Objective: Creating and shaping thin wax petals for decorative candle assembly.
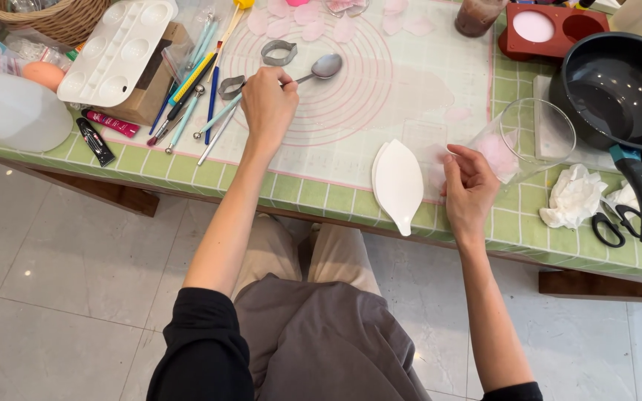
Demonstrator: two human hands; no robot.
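**Head view: spoon and glass at the counter**

Left hand [267, 104] pinches the handle of a metal spoon [324, 67] lying on the silicone mat [410, 82]. Right hand [468, 186] has fingers curled around the base of a tilted clear glass [530, 137], beside a white leaf-shaped dish [399, 184].

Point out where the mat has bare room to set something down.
Free: the mat's middle, bordered by the spoon, the white leaf-shaped dish and the glass. Crowded: the tools beside the left hand, and the pan side beyond the right hand.
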